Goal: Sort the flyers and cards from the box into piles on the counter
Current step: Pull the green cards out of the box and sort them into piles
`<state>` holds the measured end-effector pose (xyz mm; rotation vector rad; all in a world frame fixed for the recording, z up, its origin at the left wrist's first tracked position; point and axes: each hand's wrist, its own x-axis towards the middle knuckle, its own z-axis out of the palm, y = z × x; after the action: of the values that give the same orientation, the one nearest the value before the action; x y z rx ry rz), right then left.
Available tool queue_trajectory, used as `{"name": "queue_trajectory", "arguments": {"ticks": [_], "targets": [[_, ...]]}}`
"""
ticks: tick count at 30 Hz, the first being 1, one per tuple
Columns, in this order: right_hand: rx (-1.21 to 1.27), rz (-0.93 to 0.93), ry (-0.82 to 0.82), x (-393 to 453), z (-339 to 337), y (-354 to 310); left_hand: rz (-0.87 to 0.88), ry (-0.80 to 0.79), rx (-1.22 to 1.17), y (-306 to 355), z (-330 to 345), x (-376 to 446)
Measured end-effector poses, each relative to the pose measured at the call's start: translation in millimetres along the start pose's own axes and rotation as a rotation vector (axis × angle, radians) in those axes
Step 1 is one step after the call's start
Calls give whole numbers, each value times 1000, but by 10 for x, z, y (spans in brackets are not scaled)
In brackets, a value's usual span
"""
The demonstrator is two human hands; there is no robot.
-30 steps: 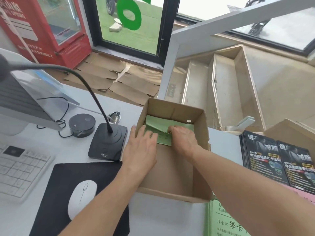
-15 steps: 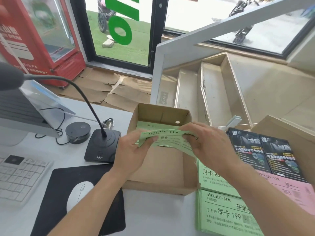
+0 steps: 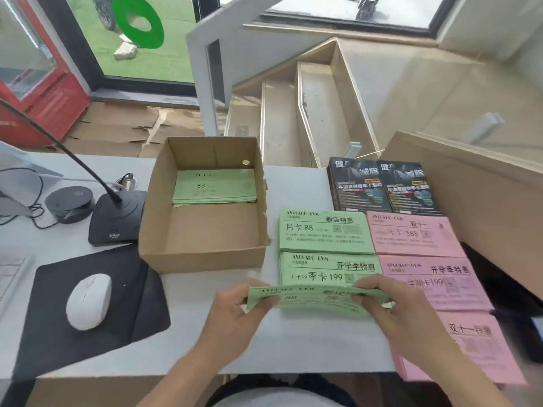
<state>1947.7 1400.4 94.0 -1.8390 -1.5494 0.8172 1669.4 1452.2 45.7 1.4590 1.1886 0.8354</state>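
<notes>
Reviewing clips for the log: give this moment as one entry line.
step: sorting | both hands hold green flyers above counter | box: green flyers remain

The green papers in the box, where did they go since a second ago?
Both hands, left and right, took hold of a green bundle in the box, lifted it out and brought it toward the person, above the counter. Some green flyers stayed in the box. The sorted piles stayed put.
</notes>
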Motion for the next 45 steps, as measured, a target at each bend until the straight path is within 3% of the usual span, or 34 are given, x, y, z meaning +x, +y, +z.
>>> {"name": "queue_trajectory", "arguments": {"ticks": [8,12,16,19,21,24,31,36,39,45], "targets": [[-191,-28,-57,-310,213,574,-169,-11,118,-204,359,-312],[-35,62,4,-245,158,516,-190,127,47,-102,454,-269],[99,104,106,-14,-45,353,-99,225,3,114,535,28],[-3,81,159,294,-66,406,-100,209,132,136,648,292],[-243,75,164,481,18,529,-191,161,256,39,735,369],[-509,28,129,610,118,693,-286,57,281,-100,827,281],[-468,-68,-125,397,197,841,-276,119,246,-85,812,84],[-462,-124,-97,331,215,857,-200,230,183,-21,835,4],[-497,-162,-114,327,231,847,-246,282,61,4,829,57],[-507,-177,-139,328,265,802,-347,223,29,50,829,210]]}}
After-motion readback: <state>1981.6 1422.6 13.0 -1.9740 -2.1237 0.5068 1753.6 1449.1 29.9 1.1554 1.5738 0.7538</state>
